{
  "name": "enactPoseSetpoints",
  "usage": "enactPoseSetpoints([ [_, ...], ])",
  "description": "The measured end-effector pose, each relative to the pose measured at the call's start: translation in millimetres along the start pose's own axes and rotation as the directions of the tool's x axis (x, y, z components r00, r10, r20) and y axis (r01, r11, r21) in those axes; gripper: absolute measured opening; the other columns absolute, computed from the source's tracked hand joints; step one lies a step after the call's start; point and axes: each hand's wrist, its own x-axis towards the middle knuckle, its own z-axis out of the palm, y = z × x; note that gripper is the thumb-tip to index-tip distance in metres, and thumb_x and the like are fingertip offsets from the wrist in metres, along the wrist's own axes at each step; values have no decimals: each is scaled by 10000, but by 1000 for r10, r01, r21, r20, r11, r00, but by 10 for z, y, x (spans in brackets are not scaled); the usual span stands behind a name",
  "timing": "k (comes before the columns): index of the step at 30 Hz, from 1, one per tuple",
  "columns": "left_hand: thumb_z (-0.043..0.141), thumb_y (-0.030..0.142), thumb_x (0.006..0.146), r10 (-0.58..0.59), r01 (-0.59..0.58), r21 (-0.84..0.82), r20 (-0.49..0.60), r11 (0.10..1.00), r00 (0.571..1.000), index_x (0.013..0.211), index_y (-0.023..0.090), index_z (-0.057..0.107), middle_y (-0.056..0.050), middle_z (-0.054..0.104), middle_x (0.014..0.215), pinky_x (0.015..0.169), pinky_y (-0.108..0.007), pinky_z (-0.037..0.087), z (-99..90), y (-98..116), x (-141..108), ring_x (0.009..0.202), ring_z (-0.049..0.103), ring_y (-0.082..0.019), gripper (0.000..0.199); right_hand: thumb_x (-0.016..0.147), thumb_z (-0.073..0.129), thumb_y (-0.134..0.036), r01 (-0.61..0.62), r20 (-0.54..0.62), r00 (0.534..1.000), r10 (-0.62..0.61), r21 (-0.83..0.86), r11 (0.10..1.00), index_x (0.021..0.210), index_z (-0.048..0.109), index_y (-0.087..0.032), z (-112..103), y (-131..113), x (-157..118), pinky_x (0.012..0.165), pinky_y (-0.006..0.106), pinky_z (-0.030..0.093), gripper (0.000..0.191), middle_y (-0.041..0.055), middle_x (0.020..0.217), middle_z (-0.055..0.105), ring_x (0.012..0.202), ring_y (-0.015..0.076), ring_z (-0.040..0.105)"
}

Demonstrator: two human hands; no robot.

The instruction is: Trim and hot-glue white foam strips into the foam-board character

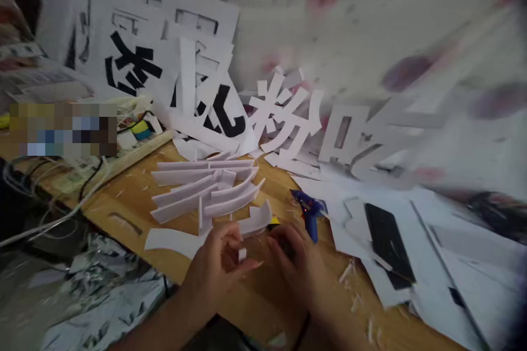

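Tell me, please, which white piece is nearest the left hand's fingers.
It is the tiny white piece right at the left hand; the long white strips lie farther away, on the table.

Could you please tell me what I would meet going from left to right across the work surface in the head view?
White cables, left hand, blue glue gun, flat black slab, blurred dark object at the right edge.

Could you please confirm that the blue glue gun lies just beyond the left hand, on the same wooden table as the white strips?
Not quite: the head view shows the blue glue gun just beyond the right hand, not the left hand. It does share the wooden table with the white strips.
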Motion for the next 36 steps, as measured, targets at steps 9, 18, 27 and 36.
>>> enactPoseSetpoints([
  [9, 650, 101, 719, -14, 39, -178, 138, 983, 990, 1149, 319, 434, 13, 594, 960, 735, -284, 513, 39, 99, -2, 815, 623, -144, 528, 807, 644, -335, -114, 179, 984, 0, 627, 771, 734, 618, -214, 261, -146, -21, 666, 245, 399, 144, -8, 750, 568, 725, 133, 524],
  [18, 673, 215, 739, -344, 492, -370, 397, 788, 851, 1111, 248, 429, -21, 707, 938, 830, -312, 506, -118, 288, 73, 883, 667, -171, 446, 793, 660, -376, -295, 302, 950, 76, 796, 529, 720, 616, -185, 136, -184, 37, 637, 226, 381, 209, -29, 652, 538, 619, 98, 455],
  [27, 640, 255, 753, -323, 381, -144, 314, 913, 893, 1044, 265, 446, -2, 728, 918, 830, -330, 515, -136, 252, 46, 841, 688, -174, 349, 718, 713, -429, -389, 373, 918, 137, 772, 503, 646, 586, -178, 163, -200, 66, 564, 215, 341, 289, -38, 595, 512, 556, 87, 408],
  [36, 648, 280, 763, -307, 369, -157, 316, 916, 898, 1071, 274, 447, -4, 733, 924, 800, -300, 528, -208, 245, 67, 883, 685, -174, 368, 748, 688, -444, -326, 338, 937, 92, 748, 578, 808, 660, -201, 121, -146, 66, 596, 229, 382, 252, -9, 692, 560, 627, 110, 490],
])
